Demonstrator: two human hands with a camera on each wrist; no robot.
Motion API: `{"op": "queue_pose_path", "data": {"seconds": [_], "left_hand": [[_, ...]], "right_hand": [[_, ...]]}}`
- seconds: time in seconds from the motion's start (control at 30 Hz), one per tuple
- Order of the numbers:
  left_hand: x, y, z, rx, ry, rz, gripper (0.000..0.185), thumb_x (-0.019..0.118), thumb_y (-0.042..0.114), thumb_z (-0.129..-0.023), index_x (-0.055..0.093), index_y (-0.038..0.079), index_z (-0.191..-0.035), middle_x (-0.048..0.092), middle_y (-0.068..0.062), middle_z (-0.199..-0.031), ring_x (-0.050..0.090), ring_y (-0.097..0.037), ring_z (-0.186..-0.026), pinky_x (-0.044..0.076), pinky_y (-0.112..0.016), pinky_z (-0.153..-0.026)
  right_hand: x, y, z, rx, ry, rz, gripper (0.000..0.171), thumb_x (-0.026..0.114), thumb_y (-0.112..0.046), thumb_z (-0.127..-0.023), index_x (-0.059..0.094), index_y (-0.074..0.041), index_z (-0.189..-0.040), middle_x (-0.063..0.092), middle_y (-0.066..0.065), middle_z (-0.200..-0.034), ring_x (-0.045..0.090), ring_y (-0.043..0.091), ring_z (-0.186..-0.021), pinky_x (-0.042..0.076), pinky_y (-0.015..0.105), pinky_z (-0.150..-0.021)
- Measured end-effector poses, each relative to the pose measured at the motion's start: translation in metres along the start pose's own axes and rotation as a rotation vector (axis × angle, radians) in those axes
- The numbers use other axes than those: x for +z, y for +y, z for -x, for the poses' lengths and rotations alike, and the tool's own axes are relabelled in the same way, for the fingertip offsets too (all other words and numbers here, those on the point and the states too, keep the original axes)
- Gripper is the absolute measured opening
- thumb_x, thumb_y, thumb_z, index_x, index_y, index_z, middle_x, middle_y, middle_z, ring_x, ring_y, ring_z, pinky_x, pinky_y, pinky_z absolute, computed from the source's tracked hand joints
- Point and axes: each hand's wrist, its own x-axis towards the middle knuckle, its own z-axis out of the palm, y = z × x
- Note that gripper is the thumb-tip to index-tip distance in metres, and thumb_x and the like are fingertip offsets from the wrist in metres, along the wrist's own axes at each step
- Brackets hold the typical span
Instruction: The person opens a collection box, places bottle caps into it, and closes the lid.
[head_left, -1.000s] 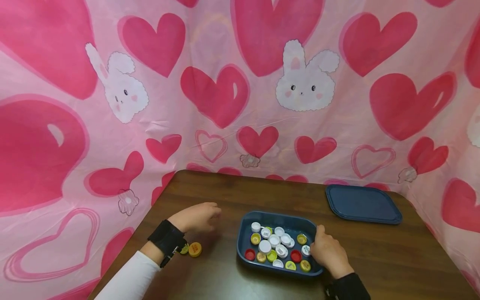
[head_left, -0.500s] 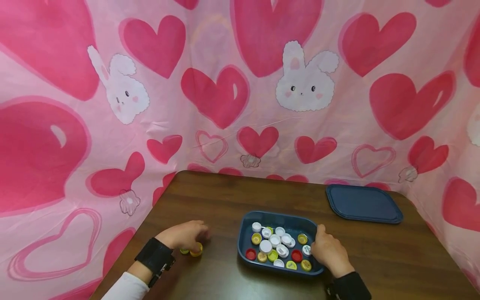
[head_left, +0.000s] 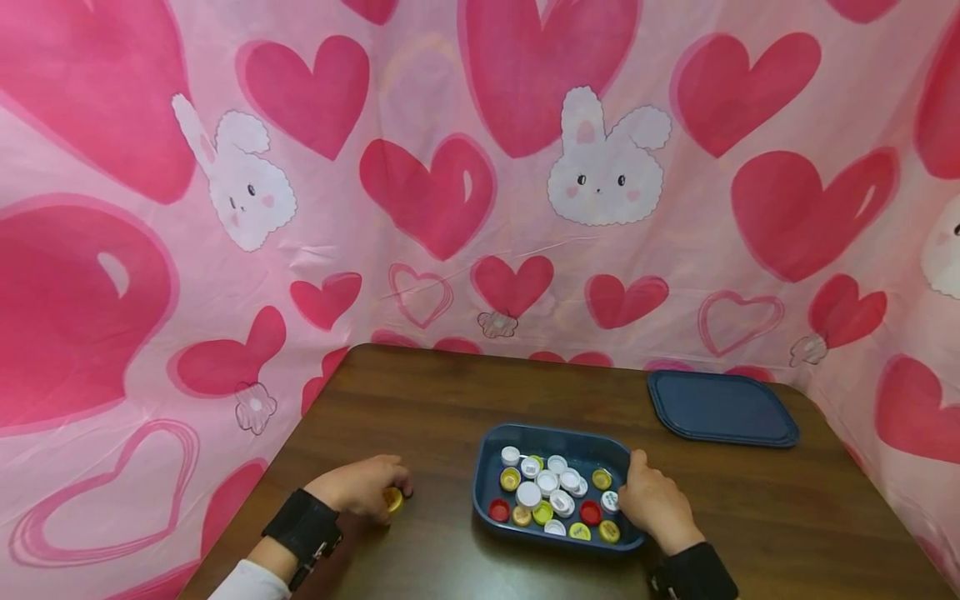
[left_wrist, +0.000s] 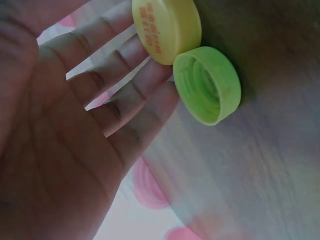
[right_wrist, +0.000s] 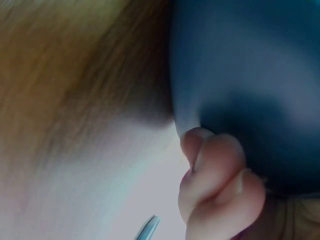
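In the head view, my left hand [head_left: 365,487] reaches down to the table at a yellow bottle cap [head_left: 393,499]. The left wrist view shows its fingers nearly straight, with tips against the yellow cap with red lettering [left_wrist: 167,30] and a green cap [left_wrist: 220,85] beside it, hollow side showing. The thumb's tip is out of that view. My right hand [head_left: 660,502] grips the right end of a dark blue tray [head_left: 480,475] holding several white, yellow and red caps. In the right wrist view, curled fingers [right_wrist: 220,175] press against the tray's outer wall [right_wrist: 235,75].
A second, flat dark blue tray [head_left: 723,408] lies at the table's back right. The brown wooden table [head_left: 420,392] meets a pink heart-print cloth [head_left: 420,308] hanging behind and at the sides.
My left hand has moved down and slightly left onto the caps on the table, covering the green one in the head view. My right hand keeps its hold on the tray.
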Motion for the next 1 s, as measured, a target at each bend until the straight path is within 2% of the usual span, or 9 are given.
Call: {"op": "queue_pose_path", "data": {"seconds": [0.1,0.17,0.23,0.4,0.5,0.6,0.73,0.9,1.0], "left_hand": [[0.000,0.000,0.000,0.011,0.006,0.000,0.039,0.089,0.003,-0.062,0.069,0.017,-0.093,0.058,0.004,-0.098,0.055,-0.020,-0.092,0.047,-0.026,-0.072],[0.001,-0.001,0.000,0.023,0.014,-0.015,0.038,0.088,0.002,-0.061,0.069,0.017,-0.091,0.060,0.004,-0.100,0.059,-0.026,-0.102,0.048,-0.027,-0.074],[0.001,-0.001,-0.001,0.034,0.021,-0.030,0.037,0.087,0.001,-0.061,0.069,0.017,-0.089,0.060,0.005,-0.098,0.059,-0.025,-0.102,0.048,-0.026,-0.073],[0.000,0.001,-0.006,0.044,0.021,-0.062,0.034,0.085,0.002,-0.061,0.070,0.016,-0.089,0.054,0.008,-0.088,0.048,-0.009,-0.082,0.044,-0.023,-0.069],[-0.005,0.006,-0.012,0.045,0.017,-0.075,0.034,0.085,0.003,-0.062,0.070,0.016,-0.090,0.053,0.008,-0.088,0.047,-0.008,-0.081,0.045,-0.024,-0.070],[-0.011,0.012,-0.020,0.043,0.009,-0.101,0.034,0.084,0.003,-0.063,0.069,0.016,-0.091,0.055,0.005,-0.093,0.051,-0.012,-0.084,0.048,-0.027,-0.073],[-0.019,0.024,-0.034,0.033,-0.004,-0.122,0.032,0.084,0.003,-0.067,0.069,0.017,-0.092,0.062,0.001,-0.105,0.059,-0.021,-0.098,0.054,-0.033,-0.082],[-0.029,0.044,-0.052,0.044,-0.006,-0.160,0.031,0.085,0.005,-0.071,0.071,0.017,-0.095,0.063,0.000,-0.106,0.059,-0.019,-0.096,0.056,-0.033,-0.080],[-0.037,0.059,-0.060,0.038,-0.018,-0.158,0.031,0.086,0.006,-0.074,0.072,0.020,-0.097,0.064,-0.001,-0.115,0.060,-0.021,-0.103,0.057,-0.035,-0.082]], "right_hand": [[0.000,0.000,0.000,0.002,-0.004,-0.002,0.044,0.061,-0.016,-0.093,0.040,0.008,-0.123,0.065,0.022,-0.095,0.062,0.034,-0.079,0.051,0.053,-0.070],[0.000,0.000,0.000,0.006,-0.006,-0.003,0.044,0.061,-0.016,-0.093,0.040,0.007,-0.123,0.065,0.022,-0.095,0.062,0.034,-0.079,0.051,0.052,-0.070],[0.001,0.000,0.000,0.008,-0.008,-0.003,0.043,0.061,-0.016,-0.093,0.040,0.007,-0.123,0.065,0.022,-0.094,0.062,0.034,-0.079,0.051,0.052,-0.070],[0.000,-0.001,0.000,0.007,-0.008,-0.002,0.042,0.061,-0.015,-0.092,0.040,0.007,-0.121,0.065,0.021,-0.093,0.062,0.033,-0.078,0.051,0.052,-0.070],[0.000,-0.001,0.000,0.005,-0.013,-0.004,0.043,0.061,-0.016,-0.093,0.040,0.007,-0.122,0.065,0.022,-0.094,0.062,0.033,-0.078,0.051,0.052,-0.070],[-0.002,-0.001,0.000,0.008,-0.019,-0.008,0.045,0.061,-0.016,-0.093,0.039,0.008,-0.124,0.064,0.022,-0.095,0.061,0.033,-0.078,0.052,0.052,-0.071],[-0.002,-0.002,0.000,0.012,-0.020,-0.009,0.046,0.061,-0.016,-0.093,0.039,0.009,-0.125,0.065,0.022,-0.096,0.061,0.032,-0.079,0.052,0.053,-0.073],[-0.002,-0.001,0.000,0.012,-0.016,-0.010,0.046,0.061,-0.015,-0.093,0.039,0.009,-0.126,0.065,0.022,-0.096,0.061,0.033,-0.079,0.052,0.054,-0.074],[0.000,-0.001,-0.001,0.010,-0.012,-0.008,0.046,0.061,-0.016,-0.092,0.039,0.008,-0.126,0.065,0.022,-0.096,0.061,0.033,-0.080,0.052,0.054,-0.074]]}}
